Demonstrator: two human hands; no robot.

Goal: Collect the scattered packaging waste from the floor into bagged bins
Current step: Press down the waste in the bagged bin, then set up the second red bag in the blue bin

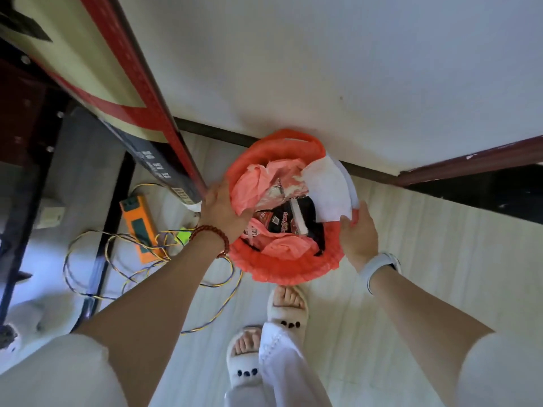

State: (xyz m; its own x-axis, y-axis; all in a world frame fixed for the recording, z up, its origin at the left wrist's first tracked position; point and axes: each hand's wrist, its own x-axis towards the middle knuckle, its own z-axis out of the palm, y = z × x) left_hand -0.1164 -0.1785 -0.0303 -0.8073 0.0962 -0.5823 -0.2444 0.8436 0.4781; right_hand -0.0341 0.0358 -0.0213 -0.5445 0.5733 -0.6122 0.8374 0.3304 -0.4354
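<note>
I stand over the bin (282, 259), which sits on the pale floor (426, 259) close against the white wall (352, 69), its rim dressed in an orange-red bag (249, 261) folded down over the outside. My left hand (221, 211) is on the bin's left rim, fingers curled over the edge and gripping bag and rim together; the beaded bracelet (216, 235) sits at that wrist. My right hand (358, 233) is at the right rim, fingers bent round the edge beside a white sheet of paper (326, 192) that leans up out of the bin; whether I pinch the bag alone or the paper's corner too, I cannot tell. Inside lie crumpled pink plastic (254, 186), a dark printed snack wrapper (282, 223) and some clear film, so the bin is already well filled. I judge the step in hand to be steadying or taking up this bin by both sides, not picking anything off the floor. The next move, as I read it, calls for an even grip on both sides so the liner does not slip off the rim, and for care that the tall paper does not tip out. A tangle of yellow-and-blue wire (141, 268) and an orange device (138, 227) lie just left of the bin, near my feet.
</note>
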